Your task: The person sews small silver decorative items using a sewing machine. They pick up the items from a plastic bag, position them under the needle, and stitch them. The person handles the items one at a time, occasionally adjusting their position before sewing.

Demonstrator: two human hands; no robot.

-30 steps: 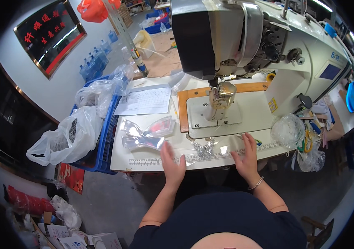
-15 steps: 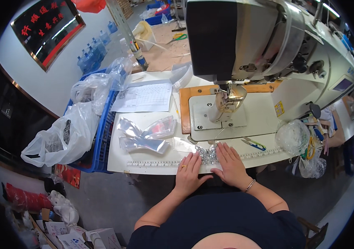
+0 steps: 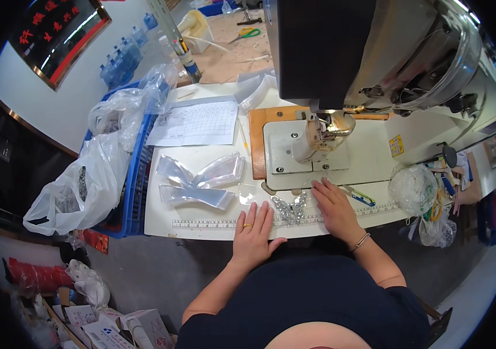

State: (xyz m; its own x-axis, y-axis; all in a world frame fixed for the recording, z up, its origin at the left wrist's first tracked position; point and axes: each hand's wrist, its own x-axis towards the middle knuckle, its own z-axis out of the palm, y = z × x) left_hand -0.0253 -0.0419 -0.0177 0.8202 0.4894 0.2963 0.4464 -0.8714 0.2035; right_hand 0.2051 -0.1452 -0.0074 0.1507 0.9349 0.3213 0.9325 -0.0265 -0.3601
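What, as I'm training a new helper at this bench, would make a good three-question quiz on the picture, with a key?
1. True or false: the silver sparkly piece lies between the left hand and the right hand.

2. Which hand shows a ring on a finger?
A) left
B) right

3. Fill in the blank: along the near edge of the white table runs a marked ____.

Key: 1. True. 2. A. 3. Ruler.
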